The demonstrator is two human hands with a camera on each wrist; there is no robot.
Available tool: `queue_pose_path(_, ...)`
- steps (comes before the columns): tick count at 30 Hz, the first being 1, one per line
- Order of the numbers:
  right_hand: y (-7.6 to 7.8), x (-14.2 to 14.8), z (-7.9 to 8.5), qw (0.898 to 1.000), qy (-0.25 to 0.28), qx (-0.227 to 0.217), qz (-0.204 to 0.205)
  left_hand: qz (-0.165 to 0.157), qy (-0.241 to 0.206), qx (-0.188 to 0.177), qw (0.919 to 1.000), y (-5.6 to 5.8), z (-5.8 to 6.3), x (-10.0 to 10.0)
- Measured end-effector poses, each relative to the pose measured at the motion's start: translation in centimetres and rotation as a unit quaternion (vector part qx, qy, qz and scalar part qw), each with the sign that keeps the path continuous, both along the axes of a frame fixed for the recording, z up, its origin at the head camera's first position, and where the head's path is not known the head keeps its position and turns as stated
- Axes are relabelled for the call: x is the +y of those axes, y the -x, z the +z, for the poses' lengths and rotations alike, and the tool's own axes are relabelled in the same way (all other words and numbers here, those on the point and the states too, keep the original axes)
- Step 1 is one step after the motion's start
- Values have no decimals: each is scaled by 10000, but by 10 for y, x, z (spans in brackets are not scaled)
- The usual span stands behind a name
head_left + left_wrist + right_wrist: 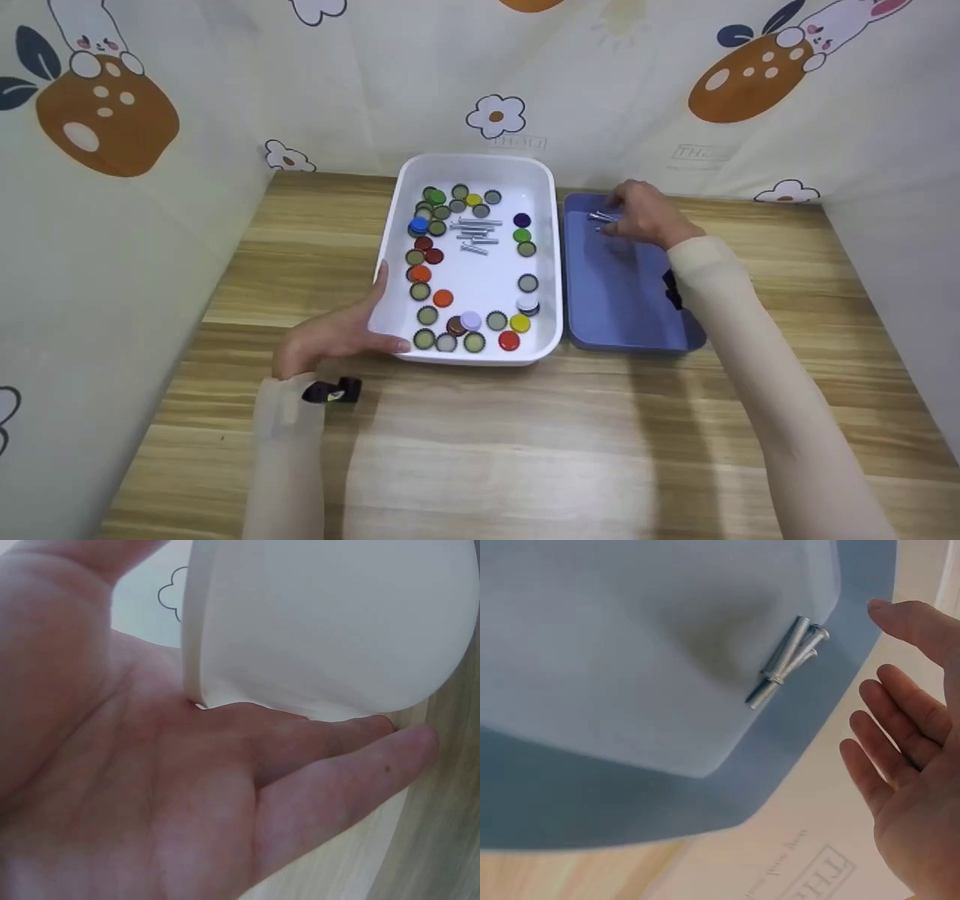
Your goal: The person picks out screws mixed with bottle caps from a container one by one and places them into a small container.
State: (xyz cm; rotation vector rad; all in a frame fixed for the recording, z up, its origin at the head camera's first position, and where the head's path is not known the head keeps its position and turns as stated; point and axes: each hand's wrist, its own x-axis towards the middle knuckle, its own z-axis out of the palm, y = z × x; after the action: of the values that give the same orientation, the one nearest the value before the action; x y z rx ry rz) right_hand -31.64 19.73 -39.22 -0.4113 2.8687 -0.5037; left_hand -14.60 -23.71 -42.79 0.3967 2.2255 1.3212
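The sorting looks partway done: a few metal bolts (784,664) lie at the far end of the blue tray (615,300) on the right, while several other bolts (480,232) lie among bottle caps (421,274) in the white tray (491,277). The right hand (646,214), fingers loose, holds nothing beside the few; the left hand (334,334) rests spread against the white tray's near-left corner.

At the centre of the frame, a white tray (480,279) holds multicoloured bottle caps (442,298) around a cluster of silver bolts (480,223). The left hand (337,334) touches its lower-left corner. Right of centre, the right hand (646,214) is over a blue tray (611,292), near other bolts (602,217) at that tray's upper left.
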Motion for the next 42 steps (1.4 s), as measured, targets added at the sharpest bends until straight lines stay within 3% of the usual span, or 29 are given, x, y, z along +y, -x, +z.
queue_pose_path(8,0,-6,10,9997,-14,54,256,-5,-100,3,9999,1,-1,0)
queue_pose_path(15,-2,-11,16,9983,100,256,518,-72,77,135,9999,1,0,-1)
queue_pose_path(23,-2,-20,24,9981,249,328,463,-127,-144,117,9997,2,-1,1)
queue_pose_path(29,-3,-28,28,9986,288,222,372,-52,-66,59,9999,2,0,0)
queue_pose_path(42,-2,-56,35,9969,435,211,619,-129,-63,185,9997,2,-1,0)
